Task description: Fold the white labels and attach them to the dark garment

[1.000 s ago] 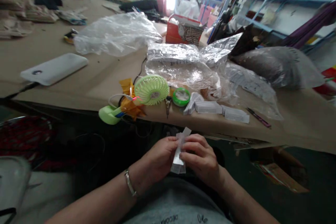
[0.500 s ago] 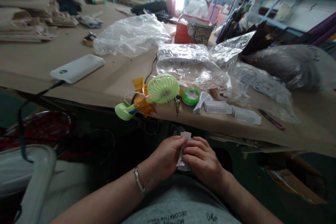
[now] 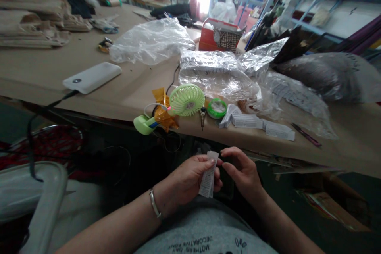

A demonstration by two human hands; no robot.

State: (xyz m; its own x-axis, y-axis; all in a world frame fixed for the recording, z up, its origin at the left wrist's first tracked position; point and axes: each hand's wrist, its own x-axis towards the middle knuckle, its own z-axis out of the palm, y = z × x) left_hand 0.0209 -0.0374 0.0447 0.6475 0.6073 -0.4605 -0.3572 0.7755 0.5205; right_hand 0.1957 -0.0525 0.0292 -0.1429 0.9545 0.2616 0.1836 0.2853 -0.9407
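Observation:
My left hand (image 3: pixel 190 178) is closed on a small stack of white printed labels (image 3: pixel 207 176), held upright over my lap below the table edge. A bracelet sits on that wrist. My right hand (image 3: pixel 242 170) is just to the right of the labels, fingers curled and slightly apart, its fingertips near the top of the stack with nothing held in them. More white label stacks (image 3: pixel 256 123) lie on the brown table (image 3: pixel 125 91) just ahead of my hands.
A green mini fan (image 3: pixel 186 100), a green tape roll (image 3: pixel 216 108), a key, a white power bank (image 3: pixel 92 77), crumpled clear plastic bags (image 3: pixel 217 75), a red box (image 3: pixel 216 35) and a dark pen (image 3: pixel 306 135) are on the table. A chair back stands at lower left.
My right hand has let go of the labels and drawn a little to the right. The left hand keeps the stack. The camera shifted slightly left.

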